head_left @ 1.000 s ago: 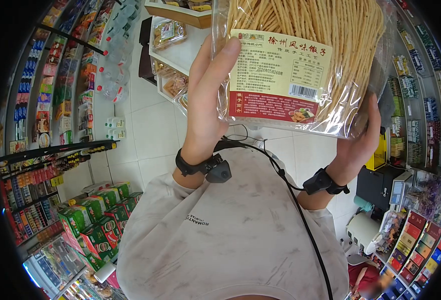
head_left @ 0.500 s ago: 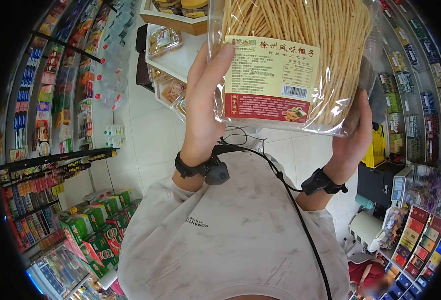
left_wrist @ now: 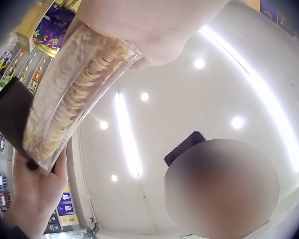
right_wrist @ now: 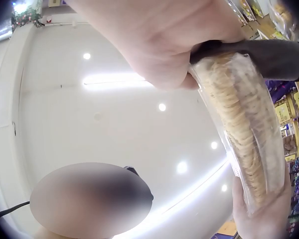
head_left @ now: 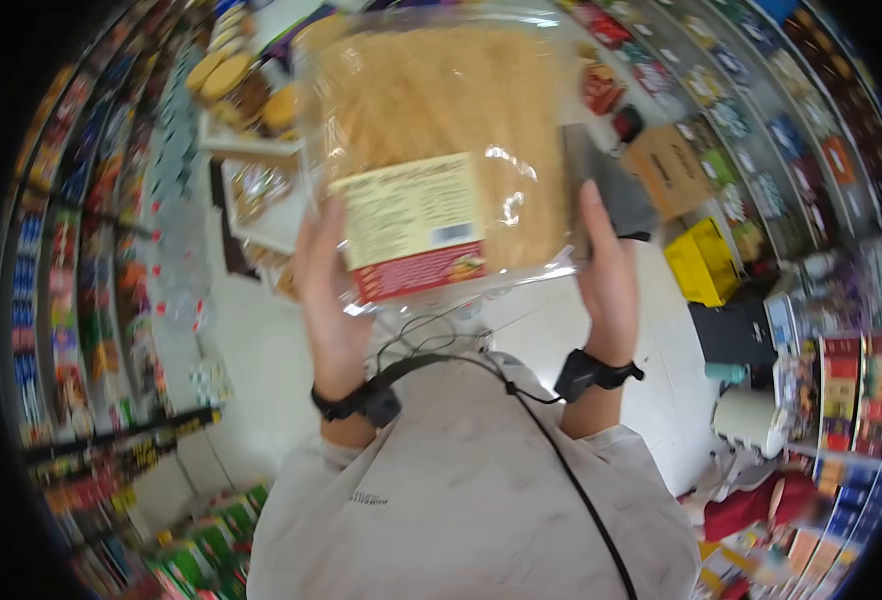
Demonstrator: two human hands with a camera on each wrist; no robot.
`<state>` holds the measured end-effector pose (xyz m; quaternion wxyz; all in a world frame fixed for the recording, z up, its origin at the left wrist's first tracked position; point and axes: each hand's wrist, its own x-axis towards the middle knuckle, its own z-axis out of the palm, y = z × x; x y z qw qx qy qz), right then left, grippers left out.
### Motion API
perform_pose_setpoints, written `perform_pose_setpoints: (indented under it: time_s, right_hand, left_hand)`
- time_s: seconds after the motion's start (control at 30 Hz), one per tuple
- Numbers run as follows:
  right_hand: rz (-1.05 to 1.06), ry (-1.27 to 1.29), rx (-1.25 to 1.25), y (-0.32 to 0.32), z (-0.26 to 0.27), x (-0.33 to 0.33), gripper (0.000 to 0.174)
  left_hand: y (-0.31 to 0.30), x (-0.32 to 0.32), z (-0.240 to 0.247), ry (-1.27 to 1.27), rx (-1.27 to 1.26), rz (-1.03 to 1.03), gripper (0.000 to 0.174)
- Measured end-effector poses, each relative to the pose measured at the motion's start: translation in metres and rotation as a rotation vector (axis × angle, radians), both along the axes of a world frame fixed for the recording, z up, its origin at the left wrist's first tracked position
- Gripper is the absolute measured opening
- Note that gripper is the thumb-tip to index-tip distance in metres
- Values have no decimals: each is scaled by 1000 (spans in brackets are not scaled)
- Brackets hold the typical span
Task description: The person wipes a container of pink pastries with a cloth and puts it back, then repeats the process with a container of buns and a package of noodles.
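Both hands hold a clear plastic pack of thin fried dough strands (head_left: 431, 100) up in front of the body, with its yellow and red label (head_left: 411, 225) toward the head camera. My left hand (head_left: 329, 295) grips the pack's left edge, thumb on the front beside the label. At the right edge, my right hand (head_left: 609, 285) grips the pack together with a dark grey, flat-sided thing (head_left: 606, 185) whose kind I cannot tell. From the left wrist, the pack's side (left_wrist: 77, 97) shows the strands stacked in folds. The fingers behind the pack are hidden in the head view.
A white display stand (head_left: 281, 215) with packed snacks is at the left, round yellow-lidded tubs (head_left: 226, 75) above it. Stocked shelves line both sides. On the right are a cardboard box (head_left: 666, 170) and a yellow basket (head_left: 701, 262). A person in red (head_left: 751, 505) is lower right.
The pack and both hands have shifted left in the head view, and more of the pack's top and the dark grey thing now show. The surroundings have swung with the head. Both hands keep their grip.
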<state>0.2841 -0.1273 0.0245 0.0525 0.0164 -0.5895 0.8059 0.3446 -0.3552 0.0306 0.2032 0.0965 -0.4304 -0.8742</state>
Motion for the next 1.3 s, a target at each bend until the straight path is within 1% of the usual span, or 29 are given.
perform_pose_setpoints:
  time_s: [0.07,0.1,0.13,0.17,0.2,0.27,0.37,0.4,0.47,0.5,0.57,0.6,0.63,0.7,0.73,0.8,0.83,0.9,0.93,1.0,1.03,1.13,1.17,1.23,1.27,1.3]
  right_hand:
    - [19,-49,-174,4,10,-1,50]
    - [9,-132,-308,8,19,-3,50]
    - [2,-22,-242,17,11,-6,41]
    - [-57,57,-124,22,9,-8,43]
    - [-114,128,-5,25,9,-12,44]
    - [-149,108,-109,19,21,-19,45]
    - [-5,180,334,7,42,-17,46]
    - [-10,290,492,3,38,-18,46]
    - [-3,529,803,-10,21,-23,46]
    - [21,587,886,-15,22,-21,47]
    - [88,707,1054,-20,19,-8,49]
    - [145,732,1092,-25,15,-1,51]
    - [196,733,1085,-31,13,8,52]
    - [305,724,1069,-40,13,23,53]
    - [297,714,1028,-43,15,24,51]
    - [234,643,888,-45,0,7,50]
    - [201,606,820,-47,-3,0,49]
    - [65,524,744,-53,4,-11,47]
    - [3,484,704,-58,8,-15,45]
    - [29,605,842,-69,13,-15,44]
    - [40,664,911,-73,13,-12,43]
    - [287,742,1014,-86,10,5,45]
    - [373,774,1046,-91,9,10,45]
    - [514,783,1020,-98,10,27,47]
    - [604,755,1058,-102,11,33,47]
    - [675,770,995,-100,4,35,47]
  left_hand:
    - [-10,-2,-6,34,2,-25,36]
    - [-9,-2,-5,6,-34,3,36]
    - [-9,-2,-2,-21,-75,37,37]
    - [-7,-1,1,-50,-118,76,38]
    - [-3,-1,4,-70,-143,68,40]
    - [4,-2,10,-112,-199,58,43]
    - [16,-5,3,-186,-247,49,50]
    - [19,-7,0,-178,-263,-27,55]
    - [21,-14,-10,-143,-264,-140,57]
    - [21,-16,-13,-128,-262,-181,58]
    - [25,-20,-10,-84,-246,-197,57]
    - [22,-23,-11,-71,-235,-201,56]
    - [16,-30,-21,-46,-204,-233,54]
    - [9,-36,-29,-24,-332,-192,55]
    - [11,-33,-23,-9,-355,-204,56]
    - [5,-29,-21,12,-366,-212,59]
    - [5,-26,-25,11,-426,-223,60]
    - [15,-24,-34,24,-544,-236,60]
    - [12,-23,-38,16,-540,-286,60]
    - [5,-20,-45,7,-530,-384,61]
    - [1,-19,-46,13,-465,-376,61]
    - [-21,-13,-49,8,-258,-349,61]
    - [-29,-11,-52,5,-217,-304,60]
    - [-44,-6,-60,9,-137,-211,59]
    - [-51,-3,-63,-10,-178,-150,60]
    - [-57,0,-64,-27,-190,-111,61]
